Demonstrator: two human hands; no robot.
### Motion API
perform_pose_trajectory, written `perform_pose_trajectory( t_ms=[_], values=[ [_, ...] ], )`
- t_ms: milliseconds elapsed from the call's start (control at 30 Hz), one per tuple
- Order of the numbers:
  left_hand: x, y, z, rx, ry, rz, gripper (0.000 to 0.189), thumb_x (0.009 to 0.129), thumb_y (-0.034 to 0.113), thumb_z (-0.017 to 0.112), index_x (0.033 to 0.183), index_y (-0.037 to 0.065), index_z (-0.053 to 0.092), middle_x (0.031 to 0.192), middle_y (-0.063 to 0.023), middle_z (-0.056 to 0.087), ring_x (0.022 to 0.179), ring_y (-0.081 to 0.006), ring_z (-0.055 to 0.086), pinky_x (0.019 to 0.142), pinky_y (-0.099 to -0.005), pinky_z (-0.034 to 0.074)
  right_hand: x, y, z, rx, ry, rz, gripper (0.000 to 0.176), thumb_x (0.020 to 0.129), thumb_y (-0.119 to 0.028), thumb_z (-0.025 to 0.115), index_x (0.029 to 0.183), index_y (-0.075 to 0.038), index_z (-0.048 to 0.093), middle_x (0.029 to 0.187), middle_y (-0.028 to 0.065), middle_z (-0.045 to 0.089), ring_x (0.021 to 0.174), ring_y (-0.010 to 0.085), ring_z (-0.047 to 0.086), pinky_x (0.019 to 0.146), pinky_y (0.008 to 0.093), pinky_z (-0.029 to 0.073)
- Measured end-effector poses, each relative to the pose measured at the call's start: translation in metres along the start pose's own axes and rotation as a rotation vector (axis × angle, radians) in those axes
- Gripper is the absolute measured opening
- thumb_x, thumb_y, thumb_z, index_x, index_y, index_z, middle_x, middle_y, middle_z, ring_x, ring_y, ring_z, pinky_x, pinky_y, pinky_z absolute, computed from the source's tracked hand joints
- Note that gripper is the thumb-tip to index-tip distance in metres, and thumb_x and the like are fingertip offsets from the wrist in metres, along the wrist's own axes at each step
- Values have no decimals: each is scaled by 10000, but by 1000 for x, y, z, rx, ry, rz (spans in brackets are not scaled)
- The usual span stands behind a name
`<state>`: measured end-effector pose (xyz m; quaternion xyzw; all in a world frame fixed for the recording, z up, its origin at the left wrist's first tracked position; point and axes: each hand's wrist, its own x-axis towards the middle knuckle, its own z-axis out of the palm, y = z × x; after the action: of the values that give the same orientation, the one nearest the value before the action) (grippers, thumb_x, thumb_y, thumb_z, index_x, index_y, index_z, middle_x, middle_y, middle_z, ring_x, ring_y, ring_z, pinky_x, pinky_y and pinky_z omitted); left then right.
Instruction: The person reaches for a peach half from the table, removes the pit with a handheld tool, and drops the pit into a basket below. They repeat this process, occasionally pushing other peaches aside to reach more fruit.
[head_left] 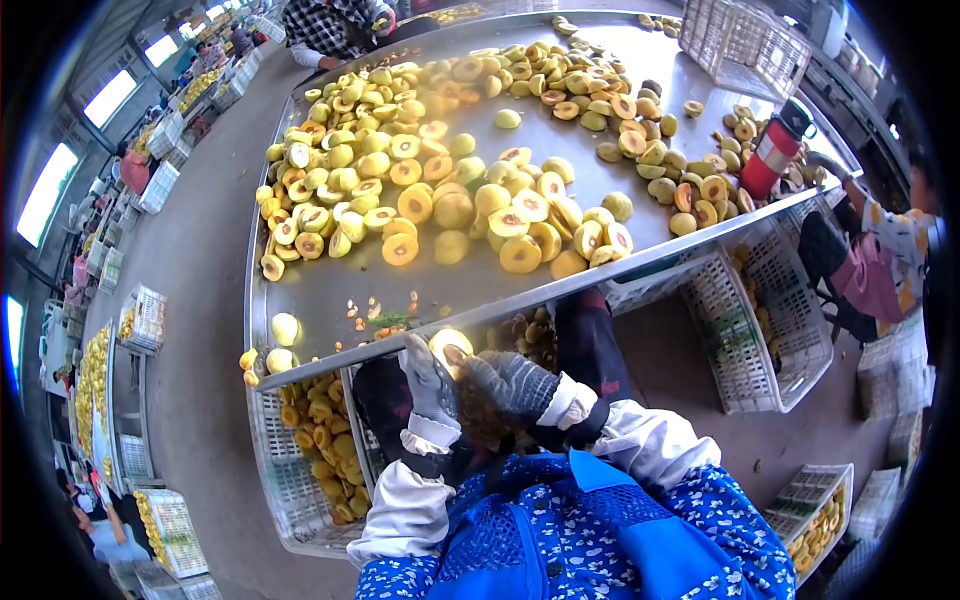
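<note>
Peach [450, 345] is sitting just past the near edge of the tabletop [330, 300], above the crate [290, 500] of halves. The gloved left hand [430, 385] is pinching it from the left. The right hand [510, 390] is curling against it, though I cannot tell if it is gripping. Wet juice is likely making the gloves slick, so the fruit risks slipping to the floor. The loose peaches [283, 345] at the near-left edge risk rolling off if nudged.

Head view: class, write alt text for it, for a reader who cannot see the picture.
A gloved left hand and right hand hold a cut peach at the near edge of a metal table heaped with halved peaches. White crates stand beneath; a red flask stands at the table's right end.
</note>
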<state>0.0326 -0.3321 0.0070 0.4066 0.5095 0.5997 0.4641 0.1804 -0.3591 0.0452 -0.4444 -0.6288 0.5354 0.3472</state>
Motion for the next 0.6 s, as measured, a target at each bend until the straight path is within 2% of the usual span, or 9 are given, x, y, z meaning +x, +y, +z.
perform_pose_trajectory(
  t_ms=[33, 133, 233, 333, 367, 400, 467, 533, 600],
  values=[
    [0, -2, 0, -34, -1, 9, 576, 996, 456, 276, 906, -18, 592, 796, -64, 581, 698, -136, 557, 639, -273, 472, -1, -4, -3, 1, -34, 88, 437, 965, -387, 402, 942, -2, 607, 798, 243, 630, 779, 408, 601, 689, 421, 465],
    [-3, 12, 5, 3, -35, -87, 618, 987, 487, 261, 855, -11, 603, 733, -58, 578, 647, -146, 555, 619, -273, 470, -2, 3, -4, -209, -49, 90, 446, 965, -399, 396, 934, -8, 608, 793, 239, 630, 782, 410, 603, 694, 428, 464],
    [-8, 34, 11, -133, -205, -298, 659, 976, 522, 240, 808, 6, 614, 682, -41, 576, 592, -138, 539, 577, -263, 458, -11, 10, -17, -360, -128, -91, 473, 964, -427, 384, 953, -12, 611, 808, 238, 636, 784, 398, 613, 702, 432, 466],
    [4, 27, 0, 47, -651, -598, 672, 972, 540, 227, 817, 18, 621, 675, -20, 575, 577, -115, 522, 550, -246, 439, -18, 28, -38, -159, -374, -157, 558, 951, -500, 377, 1092, -7, 599, 897, 241, 643, 860, 345, 623, 755, 381, 474],
    [3, 33, 1, 116, -769, -647, 665, 967, 553, 244, 815, 31, 627, 662, -8, 564, 577, -104, 517, 553, -238, 430, -21, 8, -46, -80, -498, 31, 586, 942, -527, 384, 1118, -11, 599, 917, 202, 656, 870, 291, 626, 764, 353, 475],
    [5, 50, 8, 249, -855, -574, 636, 971, 535, 280, 818, 26, 628, 655, -6, 555, 609, -116, 534, 599, -243, 441, -34, -1, -46, 14, -407, 9, 600, 932, -544, 403, 1072, 0, 614, 864, 142, 660, 818, 242, 616, 733, 326, 472],
    [15, 6, 1, 272, -703, -394, 692, 950, 582, 263, 816, 8, 626, 709, -42, 592, 632, -127, 553, 598, -238, 454, -24, 6, -44, 137, -385, 237, 572, 913, -563, 437, 953, -25, 627, 731, 97, 629, 660, 193, 589, 573, 296, 459],
    [7, 16, 10, 265, -417, -205, 680, 950, 575, 286, 815, 0, 624, 730, -61, 606, 640, -133, 567, 593, -240, 465, -20, 38, -30, 179, -318, 66, 546, 916, -568, 426, 866, -55, 606, 656, 74, 591, 558, 159, 536, 470, 285, 410],
    [1, 6, 11, 97, -125, -37, 580, 958, 500, 377, 821, -5, 627, 764, -88, 627, 633, -147, 590, 579, -255, 484, -18, 53, -9, 413, -284, 76, 524, 925, -562, 408, 803, -85, 587, 604, 59, 564, 484, 134, 498, 390, 279, 365]
  ],
)
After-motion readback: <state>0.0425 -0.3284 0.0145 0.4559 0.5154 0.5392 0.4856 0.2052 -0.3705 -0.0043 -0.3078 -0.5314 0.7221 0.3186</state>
